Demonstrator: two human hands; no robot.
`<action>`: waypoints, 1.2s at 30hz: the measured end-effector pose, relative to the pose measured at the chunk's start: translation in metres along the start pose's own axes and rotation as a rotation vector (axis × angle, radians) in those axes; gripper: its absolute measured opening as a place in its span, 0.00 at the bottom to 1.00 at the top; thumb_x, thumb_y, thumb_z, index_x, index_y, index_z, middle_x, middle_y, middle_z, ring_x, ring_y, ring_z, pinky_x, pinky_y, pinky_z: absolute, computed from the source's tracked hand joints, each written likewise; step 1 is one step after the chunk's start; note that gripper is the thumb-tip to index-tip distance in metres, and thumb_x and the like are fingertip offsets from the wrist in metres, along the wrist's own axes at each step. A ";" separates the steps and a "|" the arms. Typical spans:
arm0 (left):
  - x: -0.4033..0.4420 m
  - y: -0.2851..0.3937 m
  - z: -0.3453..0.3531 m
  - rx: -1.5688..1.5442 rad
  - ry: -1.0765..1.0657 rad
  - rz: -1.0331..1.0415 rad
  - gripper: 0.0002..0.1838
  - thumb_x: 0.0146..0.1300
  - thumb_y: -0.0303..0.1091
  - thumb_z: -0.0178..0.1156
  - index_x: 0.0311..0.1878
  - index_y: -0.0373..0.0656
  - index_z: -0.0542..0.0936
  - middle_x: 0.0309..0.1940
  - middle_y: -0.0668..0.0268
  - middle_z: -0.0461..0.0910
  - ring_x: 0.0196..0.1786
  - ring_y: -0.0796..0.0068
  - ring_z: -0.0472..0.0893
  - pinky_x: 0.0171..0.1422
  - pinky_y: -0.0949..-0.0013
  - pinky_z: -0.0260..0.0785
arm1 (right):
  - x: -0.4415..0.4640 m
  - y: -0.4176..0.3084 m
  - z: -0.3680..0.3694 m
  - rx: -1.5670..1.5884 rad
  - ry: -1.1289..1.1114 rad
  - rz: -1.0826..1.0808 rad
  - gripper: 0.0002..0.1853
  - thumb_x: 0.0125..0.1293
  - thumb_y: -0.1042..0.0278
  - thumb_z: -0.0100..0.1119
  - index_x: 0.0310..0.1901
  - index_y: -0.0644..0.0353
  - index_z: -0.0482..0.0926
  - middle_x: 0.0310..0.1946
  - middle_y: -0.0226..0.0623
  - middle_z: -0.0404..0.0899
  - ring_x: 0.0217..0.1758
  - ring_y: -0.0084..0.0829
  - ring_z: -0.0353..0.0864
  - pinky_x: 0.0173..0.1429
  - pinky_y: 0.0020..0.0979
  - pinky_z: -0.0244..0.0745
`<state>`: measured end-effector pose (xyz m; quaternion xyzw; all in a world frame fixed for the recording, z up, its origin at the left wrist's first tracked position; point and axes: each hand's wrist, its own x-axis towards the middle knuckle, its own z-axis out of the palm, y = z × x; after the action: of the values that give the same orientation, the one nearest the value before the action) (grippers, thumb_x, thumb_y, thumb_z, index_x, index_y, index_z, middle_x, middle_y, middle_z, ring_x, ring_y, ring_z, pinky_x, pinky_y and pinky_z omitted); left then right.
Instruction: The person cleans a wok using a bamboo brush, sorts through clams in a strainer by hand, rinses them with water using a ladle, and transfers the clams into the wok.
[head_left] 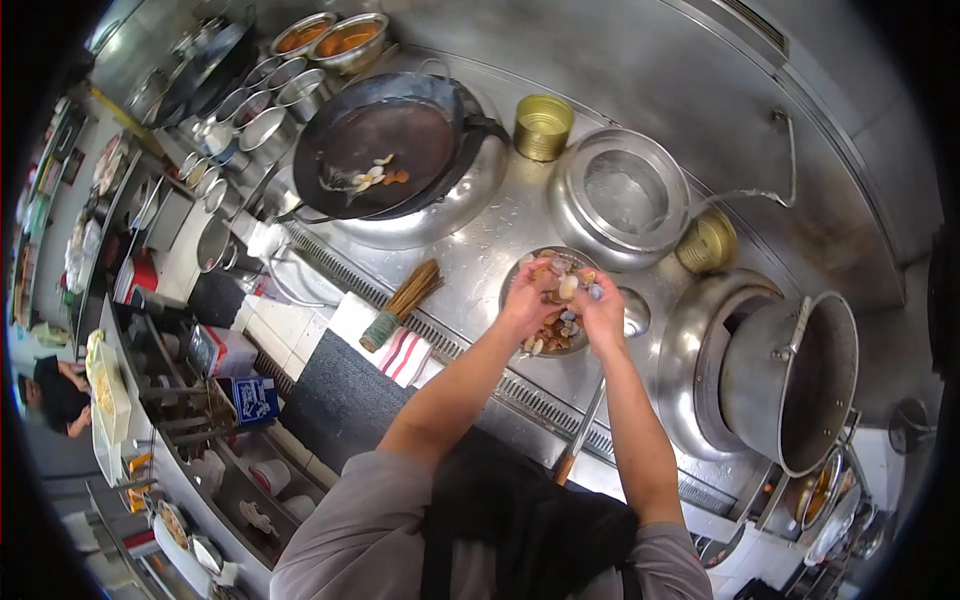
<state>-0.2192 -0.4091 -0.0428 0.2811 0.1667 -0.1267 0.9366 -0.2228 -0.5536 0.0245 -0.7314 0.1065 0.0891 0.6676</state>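
Note:
Both of my hands are over a round metal pan [508, 282] filled with clams [553, 338]. My left hand [530, 300] curls its fingers around clams at the pan's left side. Opposite it, my right hand [602, 312] has its fingers closed on clams too, some with bluish shells. A pale clam [568, 288] shows between the fingertips of the two hands. Just right of the pan lies a ladle [634, 312], its wooden handle pointing toward my body. Several clams [375, 176] sit in the dark wok [400, 130] at the upper left.
A water pot [620, 190] stands beyond the pan, under a spout, between two gold tins [543, 127]. At right, a large pot [790, 385] leans on a burner. A bamboo brush [402, 303] and striped towel [408, 358] lie left. Behind, a person [62, 392] stands far left.

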 end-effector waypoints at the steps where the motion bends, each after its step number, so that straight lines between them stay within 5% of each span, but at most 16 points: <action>1: 0.001 -0.001 0.002 -0.029 0.009 -0.043 0.12 0.77 0.31 0.54 0.60 0.52 0.72 0.53 0.66 0.79 0.56 0.64 0.81 0.55 0.48 0.82 | 0.008 0.018 0.001 -0.218 0.015 -0.158 0.23 0.65 0.78 0.63 0.62 0.63 0.77 0.52 0.41 0.83 0.48 0.36 0.87 0.51 0.34 0.83; 5: 0.009 -0.010 0.008 -0.230 -0.031 -0.165 0.16 0.77 0.51 0.55 0.57 0.52 0.77 0.53 0.67 0.79 0.58 0.64 0.78 0.66 0.56 0.74 | -0.004 -0.005 0.022 -0.646 -0.017 -0.544 0.28 0.62 0.72 0.65 0.65 0.61 0.75 0.58 0.51 0.80 0.61 0.54 0.78 0.68 0.47 0.72; 8: 0.016 -0.014 0.005 -0.294 -0.063 -0.085 0.16 0.75 0.52 0.57 0.52 0.53 0.79 0.47 0.67 0.83 0.50 0.68 0.82 0.58 0.57 0.79 | -0.015 -0.014 0.027 -0.707 -0.115 -0.607 0.31 0.62 0.72 0.67 0.68 0.61 0.72 0.65 0.54 0.73 0.67 0.56 0.74 0.70 0.49 0.70; 12: -0.008 0.013 0.024 -0.252 -0.080 -0.238 0.16 0.73 0.52 0.59 0.45 0.50 0.83 0.36 0.68 0.84 0.40 0.68 0.84 0.49 0.57 0.81 | -0.039 -0.023 0.026 -0.541 -0.142 -0.683 0.27 0.65 0.74 0.66 0.66 0.63 0.74 0.66 0.51 0.73 0.65 0.49 0.77 0.62 0.42 0.77; 15: 0.012 -0.007 0.010 -0.331 -0.184 -0.220 0.19 0.74 0.54 0.59 0.50 0.48 0.83 0.45 0.66 0.86 0.48 0.67 0.86 0.53 0.58 0.81 | -0.052 -0.014 0.014 -0.395 -0.112 -0.709 0.20 0.69 0.76 0.63 0.62 0.65 0.78 0.66 0.48 0.73 0.61 0.39 0.80 0.46 0.29 0.82; 18: 0.008 -0.010 0.014 -0.416 -0.201 -0.172 0.16 0.74 0.50 0.59 0.55 0.52 0.82 0.51 0.64 0.86 0.53 0.66 0.86 0.56 0.53 0.81 | -0.093 -0.040 -0.014 -0.515 0.182 -0.654 0.19 0.71 0.77 0.61 0.62 0.66 0.77 0.66 0.45 0.72 0.60 0.40 0.78 0.58 0.34 0.77; 20: 0.008 -0.006 0.015 -0.422 -0.166 -0.152 0.15 0.74 0.49 0.60 0.57 0.55 0.81 0.51 0.65 0.86 0.54 0.64 0.86 0.57 0.50 0.80 | -0.101 0.015 -0.052 -0.593 0.400 -0.559 0.23 0.69 0.73 0.64 0.63 0.68 0.75 0.63 0.50 0.73 0.60 0.44 0.77 0.57 0.38 0.75; 24: 0.007 0.011 0.008 -0.356 -0.178 -0.149 0.17 0.71 0.45 0.63 0.59 0.54 0.78 0.52 0.65 0.84 0.57 0.59 0.84 0.64 0.44 0.77 | -0.144 0.199 -0.102 -0.907 0.320 0.072 0.37 0.63 0.66 0.70 0.70 0.66 0.65 0.61 0.57 0.73 0.59 0.50 0.78 0.58 0.48 0.75; 25: 0.006 0.015 0.007 -0.419 -0.225 -0.181 0.17 0.70 0.44 0.64 0.60 0.53 0.78 0.54 0.64 0.84 0.57 0.57 0.83 0.64 0.43 0.76 | -0.150 0.220 -0.096 -0.718 0.227 -0.021 0.36 0.64 0.65 0.68 0.70 0.67 0.65 0.59 0.60 0.75 0.58 0.53 0.80 0.57 0.49 0.76; 26: 0.004 0.018 0.008 -0.417 -0.172 -0.194 0.19 0.70 0.42 0.63 0.62 0.53 0.77 0.57 0.60 0.83 0.60 0.54 0.82 0.67 0.42 0.75 | -0.167 0.222 -0.088 -0.531 0.165 -0.109 0.35 0.66 0.65 0.66 0.71 0.68 0.64 0.58 0.63 0.77 0.56 0.57 0.82 0.56 0.50 0.76; 28: 0.006 0.019 0.000 -0.441 -0.234 -0.224 0.24 0.72 0.44 0.59 0.68 0.51 0.75 0.65 0.55 0.78 0.69 0.51 0.75 0.76 0.42 0.67 | -0.177 0.209 -0.071 -0.712 0.356 0.256 0.33 0.69 0.65 0.62 0.71 0.70 0.64 0.51 0.68 0.81 0.52 0.64 0.83 0.55 0.52 0.77; 30: 0.005 0.025 -0.004 -0.360 -0.229 -0.219 0.26 0.71 0.44 0.57 0.71 0.50 0.74 0.68 0.57 0.75 0.73 0.53 0.72 0.78 0.43 0.65 | -0.184 0.196 -0.076 -0.775 0.503 -0.068 0.28 0.72 0.65 0.58 0.68 0.72 0.67 0.44 0.68 0.83 0.48 0.67 0.84 0.52 0.53 0.78; 36: 0.003 0.031 -0.015 -0.299 -0.141 -0.183 0.26 0.69 0.38 0.59 0.70 0.52 0.73 0.65 0.59 0.79 0.70 0.53 0.76 0.73 0.39 0.69 | -0.179 0.075 -0.101 -0.527 0.501 0.038 0.22 0.78 0.63 0.55 0.63 0.74 0.72 0.41 0.65 0.84 0.43 0.61 0.86 0.47 0.47 0.79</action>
<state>-0.2100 -0.3759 -0.0401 0.1131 0.1425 -0.2044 0.9618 -0.4166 -0.6539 0.0111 -0.8755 0.2535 -0.0562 0.4075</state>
